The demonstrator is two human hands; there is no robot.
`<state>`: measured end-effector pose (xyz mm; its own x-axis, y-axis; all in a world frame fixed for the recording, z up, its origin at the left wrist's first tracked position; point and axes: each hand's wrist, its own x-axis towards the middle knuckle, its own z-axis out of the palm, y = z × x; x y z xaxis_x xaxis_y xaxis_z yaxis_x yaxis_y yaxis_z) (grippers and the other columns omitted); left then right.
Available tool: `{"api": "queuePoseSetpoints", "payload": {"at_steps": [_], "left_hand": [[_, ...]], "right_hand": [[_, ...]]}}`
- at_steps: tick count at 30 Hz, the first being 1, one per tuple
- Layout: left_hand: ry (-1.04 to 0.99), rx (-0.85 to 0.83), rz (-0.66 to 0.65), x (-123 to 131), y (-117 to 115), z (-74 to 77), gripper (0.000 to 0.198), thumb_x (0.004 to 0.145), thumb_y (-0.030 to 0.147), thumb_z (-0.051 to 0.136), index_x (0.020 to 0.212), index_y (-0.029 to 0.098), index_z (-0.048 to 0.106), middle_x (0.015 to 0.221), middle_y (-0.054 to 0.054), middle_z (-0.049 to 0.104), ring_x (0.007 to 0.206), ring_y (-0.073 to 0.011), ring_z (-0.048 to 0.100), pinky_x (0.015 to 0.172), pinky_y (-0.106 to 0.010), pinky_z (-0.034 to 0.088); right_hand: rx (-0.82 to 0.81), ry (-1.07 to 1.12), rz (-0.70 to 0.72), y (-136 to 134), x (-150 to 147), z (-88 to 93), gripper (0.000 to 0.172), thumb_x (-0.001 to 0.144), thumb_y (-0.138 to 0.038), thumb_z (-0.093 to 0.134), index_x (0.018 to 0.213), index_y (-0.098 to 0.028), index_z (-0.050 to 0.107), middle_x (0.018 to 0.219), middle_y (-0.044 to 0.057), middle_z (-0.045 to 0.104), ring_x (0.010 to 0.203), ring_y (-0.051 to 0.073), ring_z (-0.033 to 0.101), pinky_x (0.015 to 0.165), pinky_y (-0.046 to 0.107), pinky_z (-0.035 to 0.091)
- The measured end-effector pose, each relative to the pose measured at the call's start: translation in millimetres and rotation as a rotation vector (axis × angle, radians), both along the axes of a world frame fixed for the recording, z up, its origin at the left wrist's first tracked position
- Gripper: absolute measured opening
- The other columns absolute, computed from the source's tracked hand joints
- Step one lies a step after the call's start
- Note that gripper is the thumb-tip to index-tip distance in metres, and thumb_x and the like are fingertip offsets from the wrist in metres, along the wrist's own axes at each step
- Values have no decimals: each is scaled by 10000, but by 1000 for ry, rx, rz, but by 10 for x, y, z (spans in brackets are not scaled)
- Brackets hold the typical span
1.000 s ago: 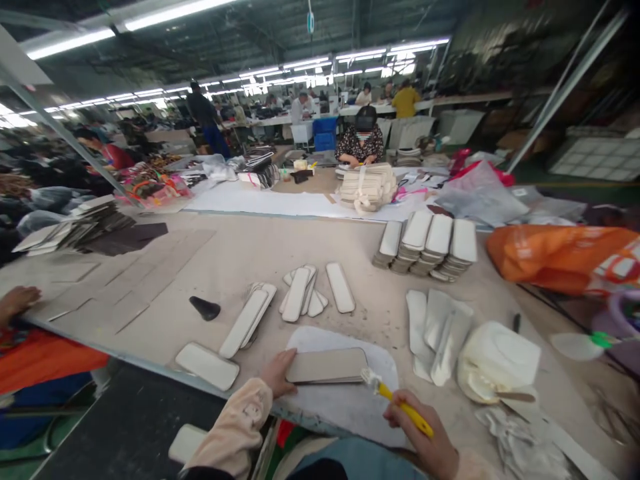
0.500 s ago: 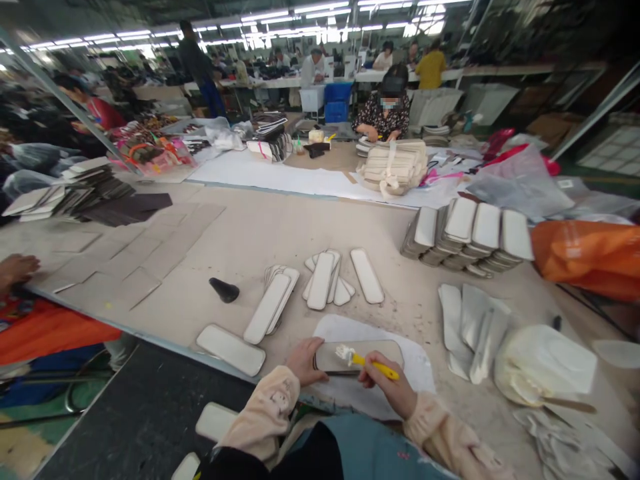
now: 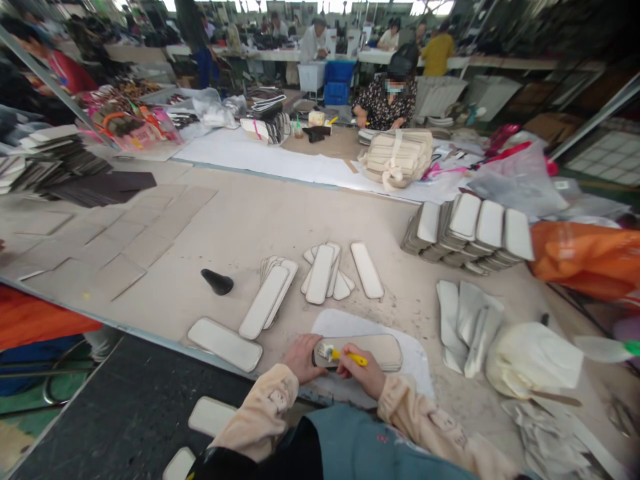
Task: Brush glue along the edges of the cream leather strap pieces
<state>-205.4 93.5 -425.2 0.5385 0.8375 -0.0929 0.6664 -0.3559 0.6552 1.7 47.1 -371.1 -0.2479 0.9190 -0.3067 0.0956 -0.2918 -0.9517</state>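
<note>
My right hand [image 3: 364,369] is closed round the yellow handle of a brush [image 3: 358,359]. White paste clings to the bristles, which touch the left part of a grey oblong panel [image 3: 383,348] with rounded corners. Gripping that panel's left end is my left hand [image 3: 303,359], thumb and fingers round the edge. More than one layer seems to lie at the panel's edge. Beneath it lies a white sheet [image 3: 419,363]. Just beyond are fanned white-faced panels [image 3: 267,298], a crossed pile [image 3: 321,275] and a single panel [image 3: 367,270].
A black cone-shaped object [image 3: 219,282] stands left. One panel [image 3: 225,343] lies by the table edge. At right are stacked panels [image 3: 477,220], thin grey pieces [image 3: 470,327], a whitish plastic container [image 3: 533,363] with a stick, and crumpled cloth [image 3: 543,433]. A co-worker [image 3: 387,100] sits across the table.
The brush in my right hand has moved left along the panel, towards my left hand. My left hand keeps its hold on the panel's end. The view has tilted slightly down.
</note>
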Motion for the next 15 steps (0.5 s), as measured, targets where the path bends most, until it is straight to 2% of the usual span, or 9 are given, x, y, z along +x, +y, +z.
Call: {"api": "queuePoseSetpoints", "payload": {"at_steps": [6, 15], "left_hand": [[21, 25, -14, 3, -2, -10, 808, 545, 368, 773, 1271, 183, 470, 1273, -101, 548, 1190, -280, 466, 1054, -443, 345], [49, 11, -31, -10, 21, -61, 807, 571, 354, 758, 1304, 214, 451, 1312, -85, 525, 1237, -273, 432, 1074, -432, 330]], "right_hand": [[-12, -71, -107, -26, 186, -41, 296, 867, -478, 485, 766, -205, 540, 606, -8, 643, 511, 118, 572, 520, 235, 457], [13, -249, -412, -284, 1050, 6, 320, 856, -511, 471, 735, -220, 527, 593, -20, 596, 518, 135, 548, 528, 261, 452]]}}
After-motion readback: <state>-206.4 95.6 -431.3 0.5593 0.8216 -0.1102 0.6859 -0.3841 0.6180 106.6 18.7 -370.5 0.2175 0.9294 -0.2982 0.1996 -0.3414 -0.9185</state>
